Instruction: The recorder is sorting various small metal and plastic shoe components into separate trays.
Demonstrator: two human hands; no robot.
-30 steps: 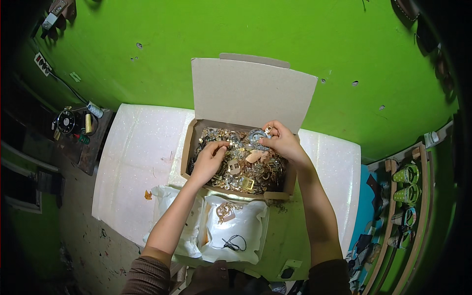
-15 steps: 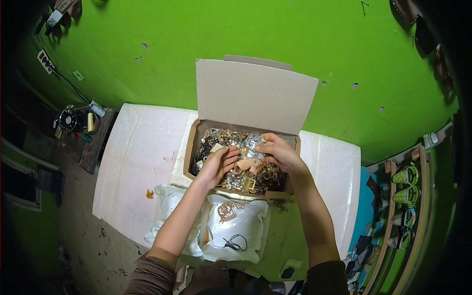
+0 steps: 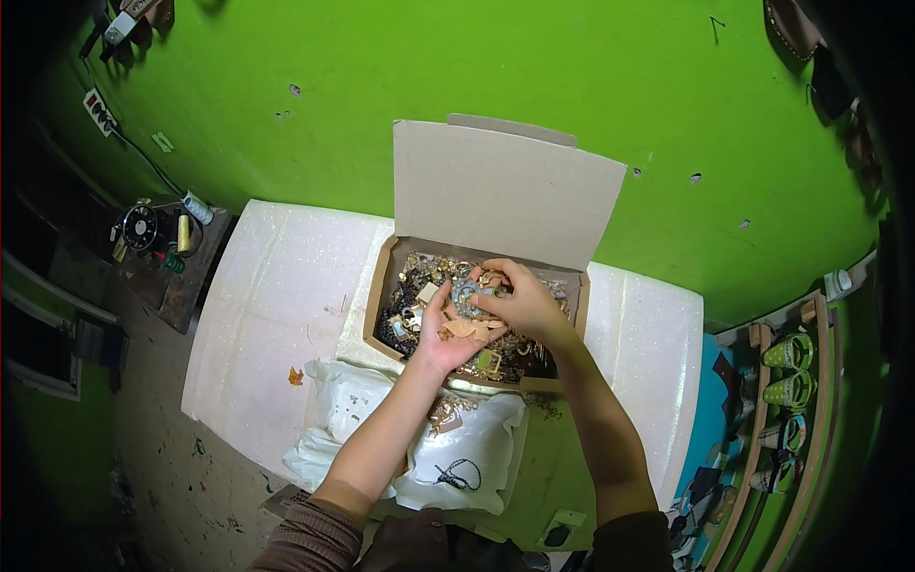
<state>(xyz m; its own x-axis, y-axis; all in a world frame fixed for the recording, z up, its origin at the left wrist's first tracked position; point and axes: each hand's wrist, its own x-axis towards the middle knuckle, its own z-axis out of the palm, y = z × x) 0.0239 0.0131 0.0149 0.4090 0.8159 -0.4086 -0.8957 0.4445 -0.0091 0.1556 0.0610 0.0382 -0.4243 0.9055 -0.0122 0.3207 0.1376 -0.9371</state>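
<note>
An open cardboard box [image 3: 381,286] is filled with small metal fittings, chains and dark beads. Over it my left hand [image 3: 450,345] lies palm up and cupped, with flat peach-coloured pieces [image 3: 467,329] resting on it. My right hand [image 3: 526,303] is closed, its fingers pinching a bluish-grey, ring-shaped ornament [image 3: 464,297] above the left palm. Part of the ornament is hidden by the fingers. In front of the box, a white plastic package [image 3: 477,434] carries a gold chain piece [image 3: 451,412] and a black beaded loop [image 3: 459,474].
The box lid [image 3: 510,191] stands upright against the green wall [image 3: 315,143]. Another white bag [image 3: 348,396] lies left of the package on the pale table [image 3: 276,286]. Thread spools stand on a side table [image 3: 191,286] at left; patterned footwear [image 3: 789,391] sits on a wooden rack [image 3: 822,381] at right.
My left hand has turned palm up and moved right, under the peach-coloured pieces. My right hand has shifted slightly left and down with the ring-shaped ornament. The view has shifted a little.
</note>
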